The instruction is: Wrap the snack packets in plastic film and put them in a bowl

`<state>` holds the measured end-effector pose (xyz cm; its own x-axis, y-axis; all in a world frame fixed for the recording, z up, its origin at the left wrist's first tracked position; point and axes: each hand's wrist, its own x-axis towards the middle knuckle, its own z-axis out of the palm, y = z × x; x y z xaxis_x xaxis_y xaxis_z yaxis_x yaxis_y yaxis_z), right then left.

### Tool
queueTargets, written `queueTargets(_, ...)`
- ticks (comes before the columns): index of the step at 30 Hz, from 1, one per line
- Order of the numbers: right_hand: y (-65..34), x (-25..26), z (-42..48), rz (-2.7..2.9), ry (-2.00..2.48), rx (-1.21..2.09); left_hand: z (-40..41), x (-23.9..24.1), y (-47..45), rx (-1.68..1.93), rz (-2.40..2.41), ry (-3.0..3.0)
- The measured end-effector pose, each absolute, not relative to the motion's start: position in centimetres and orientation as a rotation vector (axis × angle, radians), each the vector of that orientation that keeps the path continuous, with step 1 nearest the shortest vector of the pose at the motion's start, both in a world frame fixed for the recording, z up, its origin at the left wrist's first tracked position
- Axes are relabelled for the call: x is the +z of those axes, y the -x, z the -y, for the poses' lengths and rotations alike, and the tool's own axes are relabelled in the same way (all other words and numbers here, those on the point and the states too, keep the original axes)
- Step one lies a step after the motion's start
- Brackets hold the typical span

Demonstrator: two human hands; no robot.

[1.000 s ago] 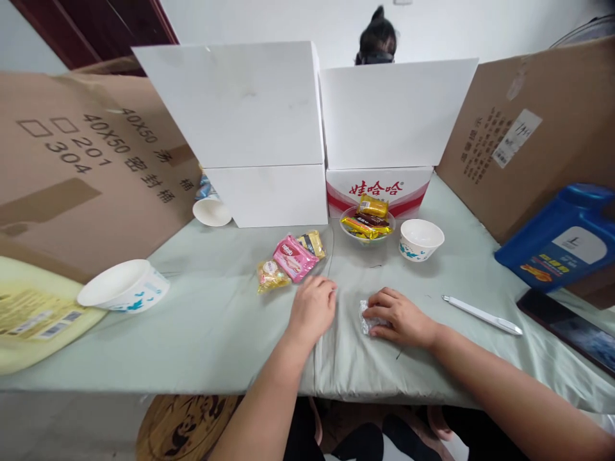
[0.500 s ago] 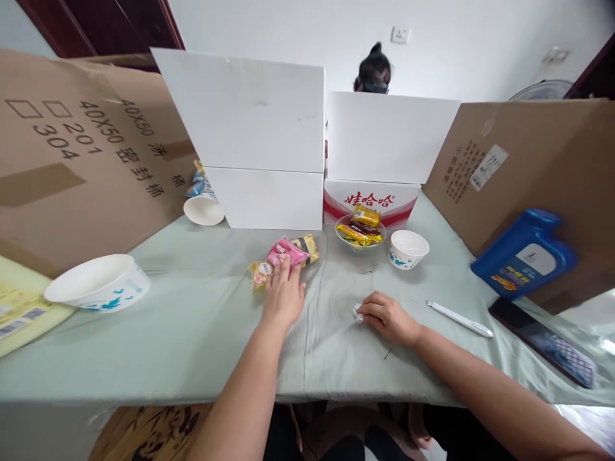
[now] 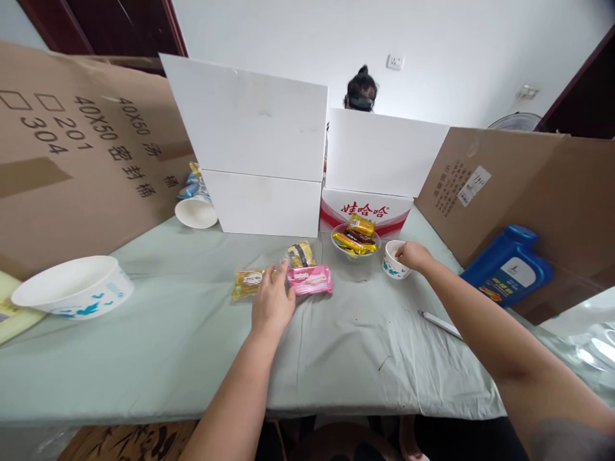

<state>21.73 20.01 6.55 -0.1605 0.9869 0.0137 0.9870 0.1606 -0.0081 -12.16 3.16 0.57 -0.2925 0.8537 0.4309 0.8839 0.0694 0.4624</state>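
My left hand [image 3: 273, 299] rests with its fingers spread among three snack packets. A yellow packet [image 3: 247, 282] lies at its left, a pink packet [image 3: 312, 280] at its right, and a gold packet with a dark band [image 3: 301, 254] just beyond the fingertips. My right hand [image 3: 416, 256] is at the small white paper bowl [image 3: 396, 266] with blue prints. Its fingers are curled together and dip over the rim, and their tips are hidden inside. What they hold, if anything, does not show.
A clear bowl of wrapped snacks [image 3: 355, 246] stands before a white carton [image 3: 368, 210]. A large paper bowl [image 3: 72, 288] is at left and a tipped paper bowl [image 3: 196, 212] behind. A pen [image 3: 439, 323] and a blue bottle [image 3: 509, 269] are at right. A person [image 3: 361, 93] sits behind the panels.
My right hand has left the tabletop, where it held a small crumpled clear piece, and has moved forward to the small bowl. The pink packet now lies flat, farther right and nearer.
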Motion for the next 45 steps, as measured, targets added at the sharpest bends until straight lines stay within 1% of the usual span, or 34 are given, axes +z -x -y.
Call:
queueTargets(3, -20.9, 5.8, -21.9, 2.539, 2.155, 0.201, -3.3, 0.0, 11.9, -0.917, 2.165, 2.106)
queueTargets(6, -20.4, 5.3, -22.5, 2.621, 2.220, 0.314, -3.2, -0.5, 11.3, -0.732, 2.187, 2.320)
queueTargets(8, -20.4, 5.4, -22.4, 2.646, 2.228, 0.368, -3.3, -0.7, 11.0, -0.652, 2.231, 2.355)
queueTargets(11, -20.3, 6.2, -21.7, 2.657, 2.182, 0.407, -3.6, -1.0, 11.1, -0.640, 2.191, 2.348)
queueTargets(13, -20.2, 7.3, -20.8, 2.640, 2.123, 0.385, -3.8, -1.1, 11.4, -0.651, 2.166, 2.319)
queueTargets(16, -20.7, 9.3, -18.2, 2.554, 2.003, 0.245, -3.7, -0.8, 11.6, -0.705, 2.154, 2.283)
queueTargets(19, -22.5, 10.0, -13.7, 2.457, 1.885, 0.100, -3.0, 0.4, 11.2, -0.852, 2.152, 2.274)
queueTargets(22, -25.5, 7.9, -8.4, 2.429, 1.705, 0.146, -2.1, 1.8, 10.1, -1.026, 2.254, 2.256)
queueTargets(25, -28.9, 3.7, -4.2, 2.427, 1.732, 0.115, -1.6, 2.2, 8.2, -1.183, 2.376, 2.302)
queueTargets(27, -30.7, 0.9, -2.6, 2.406, 1.801, 0.054, -1.6, 1.8, 6.6, -1.183, 2.389, 2.404)
queueTargets(30, -31.7, -1.4, -1.7, 2.388, 1.841, -0.089, -1.9, 0.7, 4.5, -1.021, 2.384, 2.535)
queueTargets(33, -30.1, -1.0, -1.7, 2.413, 1.779, -0.110, -2.2, 0.1, 3.7, -0.939, 2.401, 2.476)
queueTargets(37, -24.3, 1.0, -1.5, 2.515, 1.431, 0.115, -2.4, 0.4, 4.4, -0.950, 2.363, 2.404)
queueTargets(41, -18.4, 2.2, -0.9, 2.666, 1.089, 0.050, -2.1, 0.9, 5.0, -1.212, 2.076, 2.582)
queueTargets(43, -17.3, 2.2, -0.8, 2.709, 1.056, 0.010, -1.9, 0.9, 5.0, -1.292, 1.952, 2.695)
queueTargets(45, -17.9, 2.0, -1.0, 2.690, 1.130, 0.006, -1.7, 0.9, 5.0, -1.241, 1.934, 2.790)
